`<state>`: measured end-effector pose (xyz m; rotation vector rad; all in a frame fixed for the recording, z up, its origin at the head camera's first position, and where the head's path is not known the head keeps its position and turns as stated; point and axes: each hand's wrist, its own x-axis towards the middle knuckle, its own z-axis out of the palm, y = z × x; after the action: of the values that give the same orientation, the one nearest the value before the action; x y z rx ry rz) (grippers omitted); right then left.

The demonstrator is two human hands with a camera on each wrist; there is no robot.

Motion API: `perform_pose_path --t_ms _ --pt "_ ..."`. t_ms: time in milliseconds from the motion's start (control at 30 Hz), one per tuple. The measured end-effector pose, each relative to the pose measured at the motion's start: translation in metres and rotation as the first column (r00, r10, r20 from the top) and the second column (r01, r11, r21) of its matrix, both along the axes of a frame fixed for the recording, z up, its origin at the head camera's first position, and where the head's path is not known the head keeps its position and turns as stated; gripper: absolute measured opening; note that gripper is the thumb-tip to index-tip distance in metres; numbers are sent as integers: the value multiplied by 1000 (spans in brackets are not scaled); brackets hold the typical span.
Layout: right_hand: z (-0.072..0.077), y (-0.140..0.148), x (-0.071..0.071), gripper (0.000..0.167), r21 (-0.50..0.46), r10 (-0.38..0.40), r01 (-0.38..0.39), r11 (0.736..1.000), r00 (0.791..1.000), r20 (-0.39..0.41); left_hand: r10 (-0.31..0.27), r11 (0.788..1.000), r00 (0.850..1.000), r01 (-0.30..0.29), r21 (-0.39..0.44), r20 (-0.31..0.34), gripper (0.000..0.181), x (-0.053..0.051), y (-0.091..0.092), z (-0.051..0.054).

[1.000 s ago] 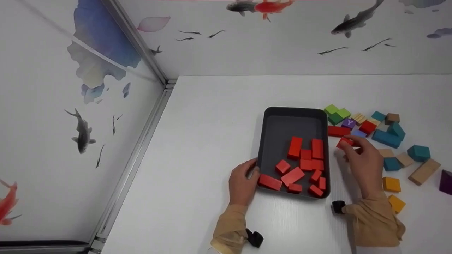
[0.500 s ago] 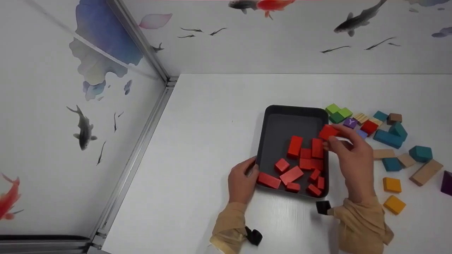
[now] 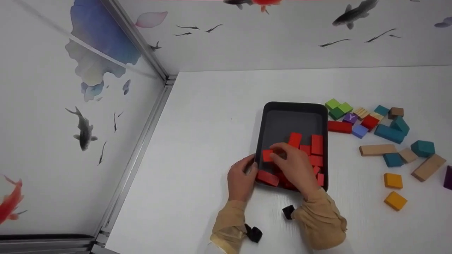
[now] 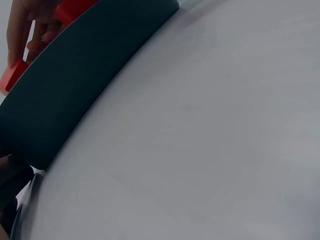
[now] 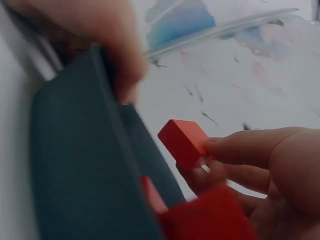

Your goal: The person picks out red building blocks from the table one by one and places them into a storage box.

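A dark grey tray (image 3: 295,121) stands on the white table with several red blocks (image 3: 317,144) in its near half. My left hand (image 3: 242,181) grips the tray's left rim near the front corner. Over the tray's left side, my right hand (image 3: 295,165) pinches a red block (image 3: 267,155) between thumb and fingers. In the right wrist view this block (image 5: 184,142) is held above the tray, apart from the others. The right hand hides part of the blocks beneath it. The left wrist view shows mostly the tray's outer wall (image 4: 75,85).
Right of the tray lie a long red block (image 3: 339,127), green blocks (image 3: 336,113), a purple lettered block (image 3: 350,118), teal blocks (image 3: 389,133), plain wooden blocks (image 3: 378,150) and yellow blocks (image 3: 393,180). A printed wall (image 3: 282,42) runs along the back.
The right hand has carried the red block leftward from the scattered blocks, across the tray's right rim, to above its left side. The left hand has stayed on the rim.
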<state>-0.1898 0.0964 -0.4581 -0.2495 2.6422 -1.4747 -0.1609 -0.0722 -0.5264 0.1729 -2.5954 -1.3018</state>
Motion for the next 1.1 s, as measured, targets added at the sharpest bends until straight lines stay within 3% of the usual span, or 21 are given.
perform_pose_path --t_ms 167,500,767,933,1100 --pt "-8 -7 2 24 73 9 -11 997 1000 28 -16 1000 1000 16 6 -3 26 0 0 -1" --pt "-15 -11 5 15 221 53 -43 974 998 -37 -32 999 999 32 31 -18 26 2 2 -2" --pt "-16 -14 6 9 340 76 -46 939 994 -76 -27 999 999 28 15 -40 25 2 0 -3" --pt "-15 -17 9 15 424 121 -56 904 984 -128 -30 1000 999 30 10 -37 25 1 -2 -4" --pt "-12 -18 9 25 461 150 -82 884 982 -114 -33 999 999 34 22 -34 25 -1 -4 -5"
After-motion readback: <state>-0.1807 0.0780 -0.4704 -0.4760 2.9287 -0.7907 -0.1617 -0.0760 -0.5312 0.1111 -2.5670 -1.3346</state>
